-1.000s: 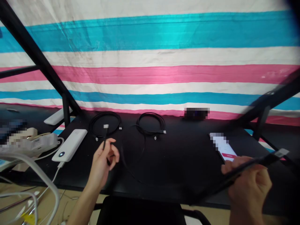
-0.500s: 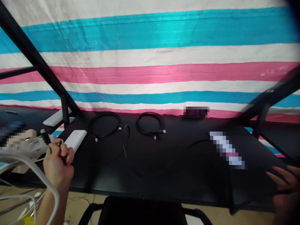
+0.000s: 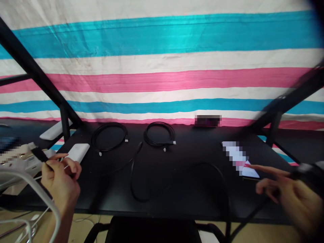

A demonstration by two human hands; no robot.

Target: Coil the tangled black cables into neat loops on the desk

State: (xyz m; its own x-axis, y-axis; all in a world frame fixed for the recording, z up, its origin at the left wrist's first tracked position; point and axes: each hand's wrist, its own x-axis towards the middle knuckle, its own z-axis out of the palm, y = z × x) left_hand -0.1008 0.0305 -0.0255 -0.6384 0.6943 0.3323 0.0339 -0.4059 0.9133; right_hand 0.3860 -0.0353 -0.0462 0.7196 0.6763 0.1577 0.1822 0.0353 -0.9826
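My left hand (image 3: 62, 179) is closed on a black USB cable (image 3: 40, 155), its plug pointing up and left beside the white power strip (image 3: 31, 165). Across the desk, my right hand (image 3: 291, 192) has its index finger stretched to the lower part of a phone (image 3: 253, 172) with a lit screen. Its other fingers curl round a dark stretch of black cable (image 3: 259, 207). Slack black cable (image 3: 134, 182) loops over the desk between the hands. Just past my left hand lies a white power bank (image 3: 79, 152).
Two coiled black cables (image 3: 94, 141) (image 3: 145, 136) lie towards the back of the black desk (image 3: 177, 189). A blurred-out dark object (image 3: 208, 120) stands by the striped sheet (image 3: 162, 81). Black slanted frame bars (image 3: 45, 84) rise at both sides. A chair (image 3: 152, 229) is at the front edge.
My right hand has moved left and inward, its index finger now at the phone. The slack cable has shifted with it. My left hand still holds the plug, now tilted further left.
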